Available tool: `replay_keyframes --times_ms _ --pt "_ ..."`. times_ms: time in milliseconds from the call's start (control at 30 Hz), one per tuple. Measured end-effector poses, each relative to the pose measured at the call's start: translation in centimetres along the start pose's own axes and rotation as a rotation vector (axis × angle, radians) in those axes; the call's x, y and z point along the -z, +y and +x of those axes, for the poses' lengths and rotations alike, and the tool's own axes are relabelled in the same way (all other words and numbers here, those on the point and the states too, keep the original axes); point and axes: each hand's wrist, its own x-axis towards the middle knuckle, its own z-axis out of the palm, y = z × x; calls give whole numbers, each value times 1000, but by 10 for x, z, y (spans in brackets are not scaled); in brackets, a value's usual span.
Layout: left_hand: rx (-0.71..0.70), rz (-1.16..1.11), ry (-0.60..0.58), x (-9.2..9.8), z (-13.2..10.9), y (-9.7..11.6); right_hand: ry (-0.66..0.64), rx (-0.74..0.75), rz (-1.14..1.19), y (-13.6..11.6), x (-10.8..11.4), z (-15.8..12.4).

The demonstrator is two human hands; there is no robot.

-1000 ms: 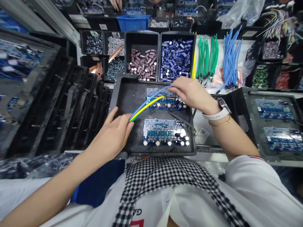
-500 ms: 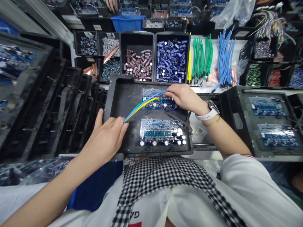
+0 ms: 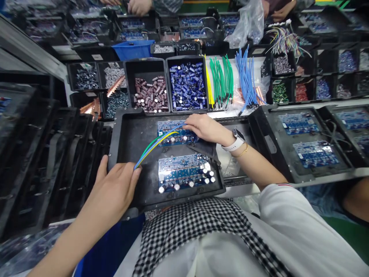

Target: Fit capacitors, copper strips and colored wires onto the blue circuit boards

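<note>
My left hand (image 3: 117, 184) is closed round the near ends of a blue wire (image 3: 163, 137), a yellow wire (image 3: 158, 143) and a green wire (image 3: 147, 147), at the left side of a black tray (image 3: 131, 134). From there the wires arch over to the upper circuit board (image 3: 164, 126). My right hand (image 3: 203, 127) pinches the far end of the blue wire above that board's right part; the exact tip is hidden by the fingers. Closer to me in the tray lies a second circuit board (image 3: 175, 169) with several round capacitors along its lower edge.
Behind the tray stand bins of brown capacitors (image 3: 151, 92) and blue capacitors (image 3: 187, 84). Green wires (image 3: 220, 80) and blue wires (image 3: 246, 77) lie beside them. Stacked black trays (image 3: 54, 161) stand left; another board tray (image 3: 311, 134) is right. Other people's hands (image 3: 140, 6) show at the top.
The whole scene has shifted left and slightly down in view as the camera turned right. Both hands keep their hold on the wires, with little change against the tray.
</note>
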Motion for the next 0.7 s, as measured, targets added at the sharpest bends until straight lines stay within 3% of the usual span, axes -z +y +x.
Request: replay_keyframes --times_ms 67,133,167,233,300,433,533,700 --pt "-6 26 30 -2 0 0 -48 48 60 12 8 -1" --pt "-3 42 86 -3 0 -2 -18 -64 124 41 16 -2" --pt "0 45 120 -3 -1 -2 52 -220 125 62 19 -3" --pt "1 37 153 -3 -1 -4 282 -704 13 106 21 -2" --pt "-6 5 147 -1 -2 -6 323 -868 -42 147 16 0" --pt "34 -62 114 -2 -3 -9 350 -1000 -96 188 -5 12" --pt "49 -60 111 -6 -5 -12 368 -1057 -106 198 -12 20" --pt "-1 -56 117 -12 -10 -19 371 -1060 -70 211 -5 22"
